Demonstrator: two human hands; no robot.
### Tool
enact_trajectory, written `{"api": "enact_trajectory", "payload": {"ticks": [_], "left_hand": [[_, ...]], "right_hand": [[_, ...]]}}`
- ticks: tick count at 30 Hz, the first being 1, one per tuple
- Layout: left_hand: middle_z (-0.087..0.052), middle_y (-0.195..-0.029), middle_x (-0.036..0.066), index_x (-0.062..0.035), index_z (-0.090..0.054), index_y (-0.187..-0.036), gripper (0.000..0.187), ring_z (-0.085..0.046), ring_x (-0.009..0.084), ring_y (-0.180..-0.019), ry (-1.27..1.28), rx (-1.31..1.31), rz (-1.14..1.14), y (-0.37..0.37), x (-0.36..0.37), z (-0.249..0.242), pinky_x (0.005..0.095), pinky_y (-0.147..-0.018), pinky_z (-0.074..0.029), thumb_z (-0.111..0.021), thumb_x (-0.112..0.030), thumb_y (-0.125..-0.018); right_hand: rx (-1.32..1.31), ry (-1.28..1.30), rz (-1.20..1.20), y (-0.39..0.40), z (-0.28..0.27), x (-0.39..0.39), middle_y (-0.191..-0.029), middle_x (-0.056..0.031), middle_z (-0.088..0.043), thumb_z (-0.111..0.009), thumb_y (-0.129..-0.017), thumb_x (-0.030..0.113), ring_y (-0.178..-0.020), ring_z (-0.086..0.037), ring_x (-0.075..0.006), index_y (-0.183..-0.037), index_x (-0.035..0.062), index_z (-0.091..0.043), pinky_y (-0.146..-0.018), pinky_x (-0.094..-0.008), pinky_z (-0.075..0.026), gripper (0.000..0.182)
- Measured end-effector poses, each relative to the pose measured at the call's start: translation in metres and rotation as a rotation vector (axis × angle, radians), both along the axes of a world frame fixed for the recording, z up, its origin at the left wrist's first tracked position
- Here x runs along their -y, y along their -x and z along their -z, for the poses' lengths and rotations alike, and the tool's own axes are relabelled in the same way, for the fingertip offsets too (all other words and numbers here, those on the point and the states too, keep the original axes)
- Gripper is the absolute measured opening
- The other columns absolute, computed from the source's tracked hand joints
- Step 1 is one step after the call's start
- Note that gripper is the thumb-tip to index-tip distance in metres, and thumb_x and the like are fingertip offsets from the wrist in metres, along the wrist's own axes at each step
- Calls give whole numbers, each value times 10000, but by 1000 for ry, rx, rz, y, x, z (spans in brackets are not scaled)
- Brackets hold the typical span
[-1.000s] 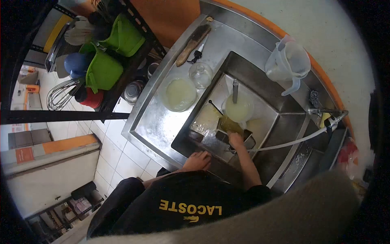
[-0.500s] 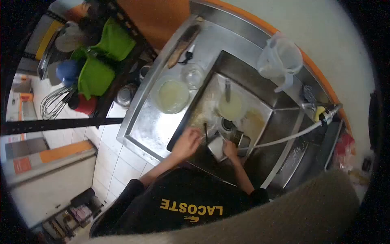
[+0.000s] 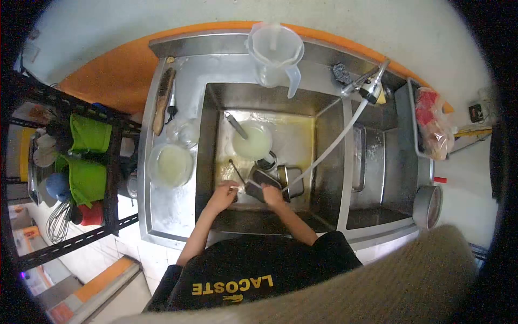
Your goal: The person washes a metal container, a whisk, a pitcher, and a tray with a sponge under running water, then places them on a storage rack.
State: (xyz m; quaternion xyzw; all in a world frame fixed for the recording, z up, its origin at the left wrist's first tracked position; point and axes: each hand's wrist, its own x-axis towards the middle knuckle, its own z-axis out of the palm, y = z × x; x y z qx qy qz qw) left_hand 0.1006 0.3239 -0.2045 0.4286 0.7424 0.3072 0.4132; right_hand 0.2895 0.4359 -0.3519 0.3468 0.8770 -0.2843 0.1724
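My right hand (image 3: 273,196) grips the edge of a small rectangular metal pan (image 3: 259,182), tilted low in the sink (image 3: 329,124). My left hand (image 3: 222,196) is to the left of the pan with its fingers curled together; whatever they hold, if anything, is too small to make out. Just beyond them a thin dark stick (image 3: 236,169) slants toward the pan. A second metal pan (image 3: 293,180) rests on the sink floor to the right. Farther back sits a bowl of pale cloudy liquid (image 3: 258,143) with a metal-handled utensil (image 3: 236,125) in it.
From the faucet (image 3: 372,89) a white hose (image 3: 329,148) runs down toward my right hand. A clear plastic jug (image 3: 275,54) stands at the back rim. On the left counter are another bowl of cloudy liquid (image 3: 171,165), a clear container (image 3: 186,133) and a wooden-handled brush (image 3: 163,102).
My view has turned and shifted, so the sink now appears upright and more of the right side shows. The pan in my right hand has tipped, showing a darker face.
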Motion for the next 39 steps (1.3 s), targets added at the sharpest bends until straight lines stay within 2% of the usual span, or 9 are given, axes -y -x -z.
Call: {"api": "enact_trajectory", "payload": {"ticks": [7,9,11,12,15,18,24,32,39], "left_hand": [[-587,-982,172,1,-562,-1027,246,-570,263,-907,157,101,114,-20,18,49,336,-799,-442,-509,-167,-855],[-586,-986,172,-4,-563,-1028,245,-573,273,-913,113,75,115,-17,22,53,338,-804,-443,-514,-165,-850],[-584,-988,173,-10,-565,-1029,241,-574,282,-917,111,76,84,-14,23,50,338,-806,-444,-517,-159,-846],[-584,-989,174,-14,-566,-1029,237,-574,285,-917,131,91,50,-12,21,40,338,-805,-444,-517,-155,-846],[-585,-972,165,-10,-575,-1002,212,-582,295,-900,149,88,-34,-6,19,17,348,-800,-450,-527,-148,-849],[-568,-971,164,8,-570,-957,158,-567,314,-900,-2,-127,-29,0,4,-33,350,-792,-448,-515,-72,-833],[-547,-962,131,-26,-575,-912,164,-526,289,-919,-273,-739,-306,31,13,-113,356,-824,-410,-531,31,-765],[-310,-1273,194,-49,-459,-1185,381,-322,342,-1201,-93,-939,-578,67,61,-105,428,-990,-268,-553,-122,-824],[-167,-1395,191,-16,-143,-1362,864,-209,316,-1280,-326,-472,-776,75,75,-56,413,-1052,-176,-686,-268,-738]], "right_hand": [[-548,357,287,-56,41,-52,-848,-104,-638,-582,-758,117,-723,-634,-269,-1010,16,-559,-619,-369,-516,272],[-552,1248,762,-68,-44,-103,-828,-47,-627,-626,-735,143,-691,-615,-201,-1002,29,-560,-603,-304,-511,297],[-200,303,362,-79,-106,-170,-770,-27,-615,-588,-766,107,-647,-555,-119,-890,42,-607,-582,-261,-481,142],[-453,120,544,-97,-107,-206,-736,-20,-612,-609,-752,126,-654,-549,-100,-813,46,-622,-583,-272,-472,102],[-600,-690,639,-113,-217,-313,-819,-156,-617,-521,-827,162,-746,-605,-308,-885,40,-610,-671,-384,-467,162],[-485,-1231,507,-137,-233,-437,-994,-206,-565,-450,-858,134,-998,-510,-343,-1026,9,-558,-849,-384,-400,235],[-617,-773,222,-151,-165,-556,-1157,-236,-472,-449,-860,164,-1062,-465,-359,-1190,39,-465,-931,-394,-371,354],[-1286,328,1009,-204,-32,-635,-935,-157,-567,-465,-839,273,-827,-561,-284,-1069,25,-502,-764,-360,-455,341],[-116,-690,453,-153,-130,-438,-898,-251,-578,-616,-701,160,-832,-559,-412,-863,-18,-585,-705,-446,-461,243]]}}
